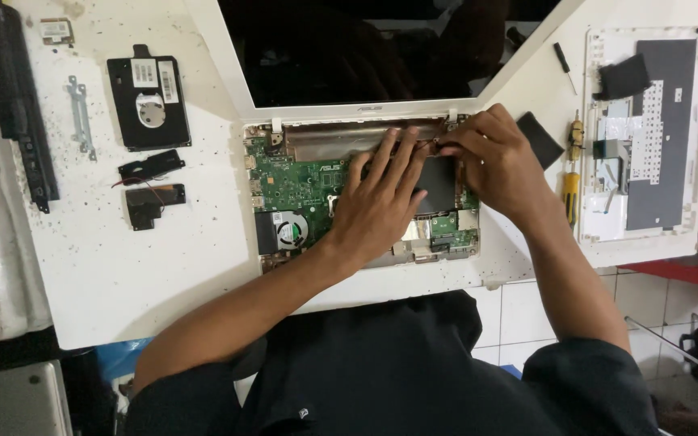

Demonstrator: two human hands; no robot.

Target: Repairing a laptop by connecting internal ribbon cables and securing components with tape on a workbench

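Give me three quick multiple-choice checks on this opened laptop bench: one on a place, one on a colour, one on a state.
1. Where is the cooling fan on the green board?
A. lower left
B. upper right
C. off the board

2. What colour is the handle of the screwdriver right of the laptop?
A. red
B. yellow
C. blue

3. How does the left hand lie?
A. flat, fingers spread on the board
B. gripping a screwdriver
C. off the table

Answers: 1 A, it sits at the board's lower left corner. 2 B, its grip is yellow. 3 A, its palm is down while the right hand pinches near the hinge.
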